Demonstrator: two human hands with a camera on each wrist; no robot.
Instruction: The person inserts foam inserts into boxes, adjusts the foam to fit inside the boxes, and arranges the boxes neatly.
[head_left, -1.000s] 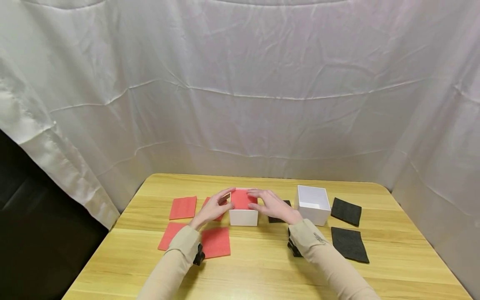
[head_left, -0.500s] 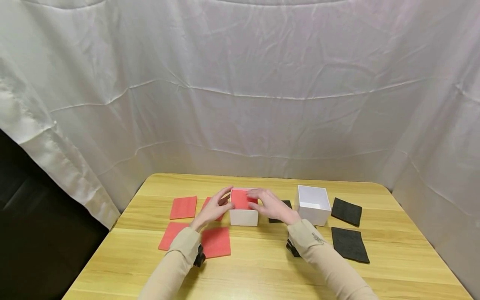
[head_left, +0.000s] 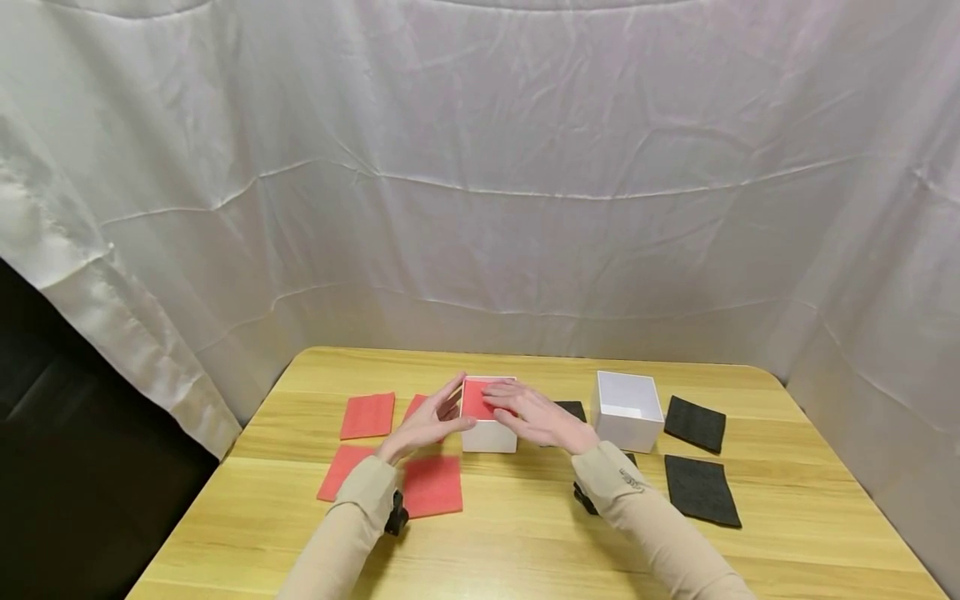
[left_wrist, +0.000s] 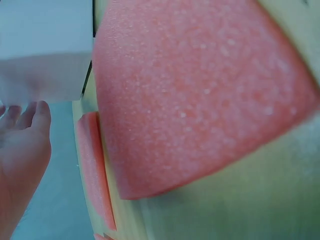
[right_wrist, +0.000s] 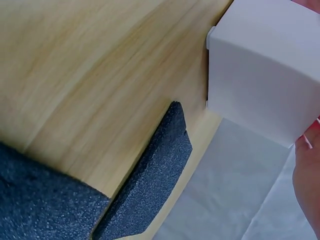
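A wood-grain tabletop (head_left: 525, 537) carries a white box (head_left: 489, 437), standing upright between a person's two hands, and a second white box (head_left: 627, 429) to the right. The left hand (head_left: 422, 423) lies along the first box's left side, its grip released and fingers extended. The right hand (head_left: 534, 414) has a loose, unclenched grip, fingers laid over the red foam square (head_left: 477, 400) inside that box, just below the rim.

The step looks like settling this square. It would go best with the left hand bracing the wall while the right fingertips press evenly toward every corner, so no edge curls up.

The tabletop's near edge is cut off. Anything under the red square is hidden, and the right hand covers much of its right half. Sleeves overlap some loose red squares (head_left: 367, 416) on the left and a black one on the right. Whether the left thumb touches the rim is hard to tell.
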